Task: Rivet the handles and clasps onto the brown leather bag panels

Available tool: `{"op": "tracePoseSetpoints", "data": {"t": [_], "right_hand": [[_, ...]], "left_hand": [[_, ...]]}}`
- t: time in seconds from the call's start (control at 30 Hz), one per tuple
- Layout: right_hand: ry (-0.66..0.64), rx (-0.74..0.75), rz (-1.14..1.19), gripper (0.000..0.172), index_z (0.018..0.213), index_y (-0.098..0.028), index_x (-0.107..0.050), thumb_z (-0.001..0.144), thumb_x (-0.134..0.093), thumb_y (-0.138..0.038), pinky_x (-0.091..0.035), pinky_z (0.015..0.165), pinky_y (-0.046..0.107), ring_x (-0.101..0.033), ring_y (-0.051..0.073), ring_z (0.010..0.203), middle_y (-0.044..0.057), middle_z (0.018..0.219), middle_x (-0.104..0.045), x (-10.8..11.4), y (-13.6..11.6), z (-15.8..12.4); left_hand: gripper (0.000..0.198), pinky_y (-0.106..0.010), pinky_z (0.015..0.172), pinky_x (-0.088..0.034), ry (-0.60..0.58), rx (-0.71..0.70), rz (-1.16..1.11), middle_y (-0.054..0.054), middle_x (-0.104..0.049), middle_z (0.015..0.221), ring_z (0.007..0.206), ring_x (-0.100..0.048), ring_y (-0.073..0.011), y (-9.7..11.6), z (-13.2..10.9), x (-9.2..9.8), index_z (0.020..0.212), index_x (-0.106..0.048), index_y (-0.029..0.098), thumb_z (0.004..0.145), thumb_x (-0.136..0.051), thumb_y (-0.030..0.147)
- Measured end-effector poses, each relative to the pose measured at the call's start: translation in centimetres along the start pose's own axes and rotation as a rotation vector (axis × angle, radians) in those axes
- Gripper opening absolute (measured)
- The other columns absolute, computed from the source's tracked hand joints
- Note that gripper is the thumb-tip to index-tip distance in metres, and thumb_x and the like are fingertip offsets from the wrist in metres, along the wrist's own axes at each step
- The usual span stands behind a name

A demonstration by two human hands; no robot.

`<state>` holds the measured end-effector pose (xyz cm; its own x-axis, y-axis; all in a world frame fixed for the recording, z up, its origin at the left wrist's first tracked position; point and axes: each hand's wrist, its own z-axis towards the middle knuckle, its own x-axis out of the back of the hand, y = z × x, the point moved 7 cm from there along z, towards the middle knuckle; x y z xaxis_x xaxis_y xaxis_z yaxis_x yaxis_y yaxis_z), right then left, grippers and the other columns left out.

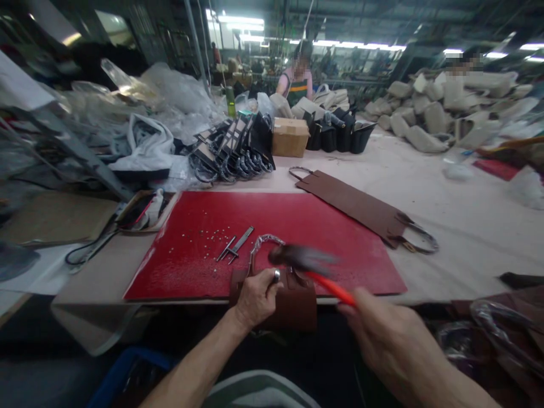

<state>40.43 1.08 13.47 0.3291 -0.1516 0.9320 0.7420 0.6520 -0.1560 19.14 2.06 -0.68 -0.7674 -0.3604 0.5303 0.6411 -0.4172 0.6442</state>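
Note:
My left hand [256, 296] is closed on a small metal piece, pressing it against a brown leather bag piece [293, 306] at the near edge of the red mat [340, 226]. My right hand [378, 331] grips the orange handle of a hammer [304, 259]; its dark head is blurred just above the leather. A plastic-wrapped handle loop [266, 241] rises from the leather piece. Small metal tools [235, 246] and several tiny rivets [204, 235] lie on the mat.
A flat brown leather panel with ring handles [361, 207] lies beyond the mat. Black bag parts [238, 150], a cardboard box [290, 137] and beige bag pieces [442, 110] sit further back. A person [297, 76] works at the far end. More wrapped handles [501, 328] lie at right.

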Motion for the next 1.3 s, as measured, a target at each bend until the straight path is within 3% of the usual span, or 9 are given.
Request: {"op": "tracePoseSetpoints", "data": {"t": [0.1,0.2,0.33,0.57,0.7,0.83,0.9,1.17,1.3], "right_hand": [[-0.096,0.003,0.055,0.032,0.076,-0.023,-0.045,0.102,-0.036,-0.038,-0.018,0.046,0.029,-0.039,0.012,0.037,-0.004,0.05,-0.05,-1.5,0.2,0.7],[-0.134,-0.214,0.198,0.033,0.075,-0.023,-0.043,0.101,-0.033,-0.04,-0.022,0.049,0.028,-0.04,0.012,0.041,-0.003,0.053,-0.049,-3.1,1.9,2.3],[-0.239,-0.472,0.335,0.026,0.079,-0.02,-0.049,0.095,-0.046,-0.041,-0.03,0.056,0.025,-0.052,0.014,0.059,0.001,0.067,-0.06,-8.3,3.0,4.7],[-0.395,-0.588,0.248,0.022,0.098,-0.017,-0.059,0.082,-0.061,-0.033,-0.035,0.064,0.028,-0.065,0.022,0.082,0.009,0.089,-0.07,-16.0,2.6,7.3],[-0.436,-0.629,0.216,0.028,0.105,-0.017,-0.059,0.083,-0.06,-0.035,-0.04,0.069,0.031,-0.067,0.026,0.088,0.012,0.094,-0.07,-16.8,2.9,7.1],[-0.462,-0.641,0.213,0.03,0.105,-0.018,-0.059,0.083,-0.061,-0.038,-0.043,0.072,0.033,-0.067,0.029,0.09,0.013,0.095,-0.07,-17.0,3.0,7.0],[-0.471,-0.64,0.213,0.03,0.104,-0.018,-0.059,0.083,-0.06,-0.038,-0.044,0.072,0.034,-0.067,0.03,0.09,0.013,0.095,-0.07,-17.1,3.0,7.1],[-0.481,-0.626,0.211,0.029,0.104,-0.018,-0.059,0.083,-0.06,-0.038,-0.043,0.072,0.034,-0.067,0.029,0.09,0.012,0.093,-0.07,-16.9,3.0,7.2],[-0.473,-0.626,0.212,0.03,0.105,-0.018,-0.059,0.083,-0.059,-0.038,-0.044,0.072,0.034,-0.068,0.029,0.088,0.012,0.093,-0.07,-17.0,3.1,7.1]], "left_hand": [[0.01,-0.027,0.068,-0.056,-0.004,-0.009,0.013,-0.006,-0.07,0.08,0.075,-0.071,-0.0205,0.1,0.1,0.0,0.096,-0.059,0.02,0.091,-0.051,0.017],[0.008,-0.027,0.072,-0.057,-0.006,-0.001,-0.003,-0.006,-0.07,0.083,0.077,-0.071,-0.0199,0.1,0.2,0.2,0.095,-0.059,0.02,0.091,-0.052,0.018],[0.009,-0.026,0.076,-0.057,-0.049,0.041,-0.045,-0.005,-0.071,0.086,0.081,-0.071,-0.0186,-0.1,0.2,0.3,0.098,-0.06,0.02,0.092,-0.053,0.019],[0.011,-0.025,0.079,-0.057,-0.095,0.043,-0.131,-0.003,-0.071,0.089,0.083,-0.07,-0.0163,-0.3,0.2,0.5,0.101,-0.063,0.02,0.092,-0.057,0.018],[0.014,-0.025,0.083,-0.057,-0.088,0.021,-0.215,-0.004,-0.073,0.095,0.087,-0.071,-0.0153,-0.1,-0.7,1.1,0.105,-0.065,0.019,0.093,-0.058,0.017],[0.012,-0.027,0.09,-0.057,0.155,0.349,-0.256,-0.004,-0.074,0.101,0.094,-0.071,-0.0162,-2.3,-1.8,3.6,0.104,-0.067,0.019,0.095,-0.06,0.025],[0.015,-0.029,0.091,-0.058,0.172,0.44,-0.276,-0.005,-0.073,0.103,0.096,-0.071,-0.0174,-2.9,-2.1,4.1,0.105,-0.067,0.019,0.094,-0.061,0.028],[0.015,-0.025,0.075,-0.06,0.207,0.416,-0.135,-0.003,-0.072,0.084,0.075,-0.071,-0.0151,-1.9,-1.3,4.2,0.088,-0.068,0.016,0.087,-0.07,0.03],[0.019,-0.025,0.076,-0.061,0.278,0.487,-0.169,-0.004,-0.073,0.088,0.079,-0.073,-0.0156,-1.7,-1.5,3.6,0.1,-0.065,0.016,0.089,-0.067,0.031]]}}
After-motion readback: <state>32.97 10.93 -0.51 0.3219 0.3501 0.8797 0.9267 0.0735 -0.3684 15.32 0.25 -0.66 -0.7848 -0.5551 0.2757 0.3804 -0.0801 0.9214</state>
